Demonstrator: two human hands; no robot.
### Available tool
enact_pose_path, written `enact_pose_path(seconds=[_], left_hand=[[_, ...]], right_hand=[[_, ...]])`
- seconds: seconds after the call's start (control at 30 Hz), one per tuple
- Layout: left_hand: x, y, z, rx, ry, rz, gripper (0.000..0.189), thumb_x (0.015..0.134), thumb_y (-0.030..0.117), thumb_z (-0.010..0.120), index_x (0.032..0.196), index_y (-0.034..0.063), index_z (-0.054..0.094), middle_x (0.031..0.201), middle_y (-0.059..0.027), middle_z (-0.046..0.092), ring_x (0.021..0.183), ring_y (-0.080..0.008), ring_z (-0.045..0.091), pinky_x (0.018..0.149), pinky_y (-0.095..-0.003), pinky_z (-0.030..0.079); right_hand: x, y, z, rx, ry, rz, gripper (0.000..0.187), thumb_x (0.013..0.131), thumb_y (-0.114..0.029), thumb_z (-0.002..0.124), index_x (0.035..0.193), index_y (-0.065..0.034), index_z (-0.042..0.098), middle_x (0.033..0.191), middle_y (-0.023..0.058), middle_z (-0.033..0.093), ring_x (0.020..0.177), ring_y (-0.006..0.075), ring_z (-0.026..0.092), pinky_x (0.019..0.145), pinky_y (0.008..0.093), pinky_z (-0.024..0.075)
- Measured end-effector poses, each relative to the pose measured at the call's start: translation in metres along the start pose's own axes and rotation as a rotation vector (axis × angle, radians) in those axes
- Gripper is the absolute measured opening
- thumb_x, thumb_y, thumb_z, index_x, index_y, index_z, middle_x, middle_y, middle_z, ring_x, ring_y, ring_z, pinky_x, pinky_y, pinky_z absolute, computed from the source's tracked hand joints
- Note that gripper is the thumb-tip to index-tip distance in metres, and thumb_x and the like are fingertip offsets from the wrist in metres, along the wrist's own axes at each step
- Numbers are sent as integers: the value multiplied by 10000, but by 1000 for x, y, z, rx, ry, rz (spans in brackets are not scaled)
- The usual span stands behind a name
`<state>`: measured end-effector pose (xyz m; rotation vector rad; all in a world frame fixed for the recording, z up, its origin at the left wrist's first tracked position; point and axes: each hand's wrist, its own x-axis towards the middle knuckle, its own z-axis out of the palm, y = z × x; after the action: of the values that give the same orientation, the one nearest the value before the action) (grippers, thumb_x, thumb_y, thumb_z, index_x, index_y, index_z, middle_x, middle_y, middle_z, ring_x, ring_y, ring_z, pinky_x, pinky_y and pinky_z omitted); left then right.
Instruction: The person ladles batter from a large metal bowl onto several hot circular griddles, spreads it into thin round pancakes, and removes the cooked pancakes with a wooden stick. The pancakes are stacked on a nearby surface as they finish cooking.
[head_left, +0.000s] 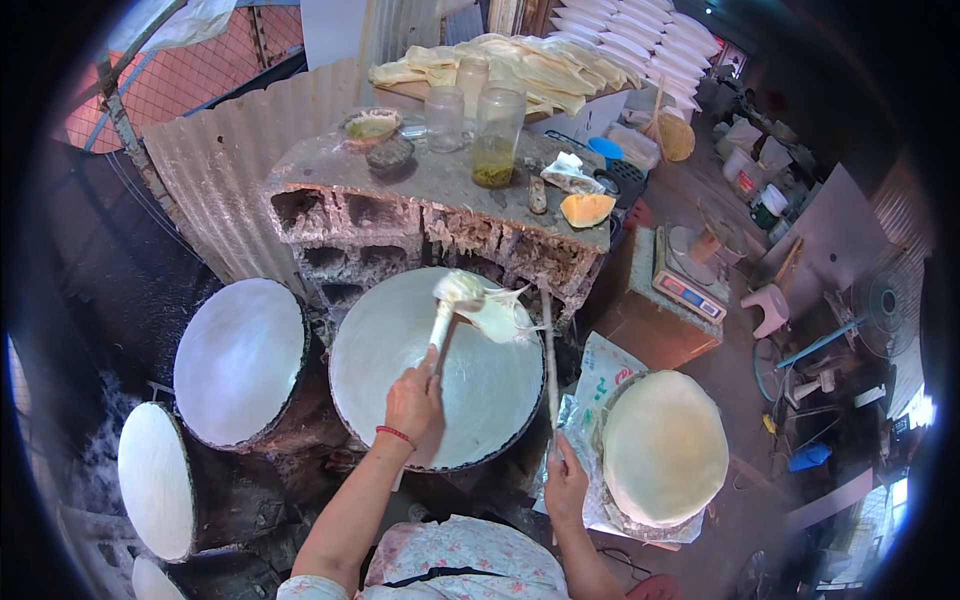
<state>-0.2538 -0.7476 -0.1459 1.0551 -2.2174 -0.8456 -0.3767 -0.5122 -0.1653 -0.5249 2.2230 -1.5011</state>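
My left hand (412, 405) grips a pale, short-handled tool (440, 328), its head covered by a lump of white dough (460, 289). A thin torn sheet of the same stuff (504, 315) stretches from the lump toward the stick on the right. In my right hand (564, 481) is that long thin stick (551, 352), pointing away from me; the sheet's strands reach its upper part. Beneath both tools lies a large round pan (382, 405) with a whitish surface and dark rim. To the right of my right hand is a stack of pale round sheets (665, 446).
More round whitish pans, one large (240, 364) and one smaller (155, 480), stand at left. Behind, a concrete-block ledge (442, 184) bears clear jars (495, 161), a bowl (371, 126) and an orange-fleshed wedge (587, 210). A digital scale (688, 296) stands right; a fan (888, 303) is farther off.
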Motion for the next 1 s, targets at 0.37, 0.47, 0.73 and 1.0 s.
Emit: enact_pose_path(seconds=[0.37,0.47,0.73,1.0], left_hand=[[-10,-10,-59,-231,363,157,490,898,-3,542,1383,9,474,938,-33,633,632,-49,468,568,-217,433],[-42,-9,-53,-317,240,5,495,903,6,541,1392,7,461,924,-14,606,601,-34,454,532,-198,410],[-63,14,-50,-738,118,-274,478,906,-16,550,1369,-62,443,1375,-210,505,1290,-235,471,1070,-309,352],[-65,17,-59,-919,114,-351,514,943,-14,501,1442,41,390,781,-5,508,482,-27,409,417,-191,365]], right_hand=[[-2,-20,56,290,-72,352,362,974,-158,522,1333,-116,554,593,-33,456,419,49,362,392,228,302],[5,-19,70,181,-132,257,379,966,-146,526,1341,-99,537,625,-10,493,493,92,474,469,242,404],[24,-43,94,-710,-196,-334,422,912,-157,564,1332,-138,539,816,191,635,718,356,635,657,441,514],[34,-55,50,-330,-8,-231,363,937,-99,496,1292,-72,565,1165,246,617,1045,398,610,890,393,493]])
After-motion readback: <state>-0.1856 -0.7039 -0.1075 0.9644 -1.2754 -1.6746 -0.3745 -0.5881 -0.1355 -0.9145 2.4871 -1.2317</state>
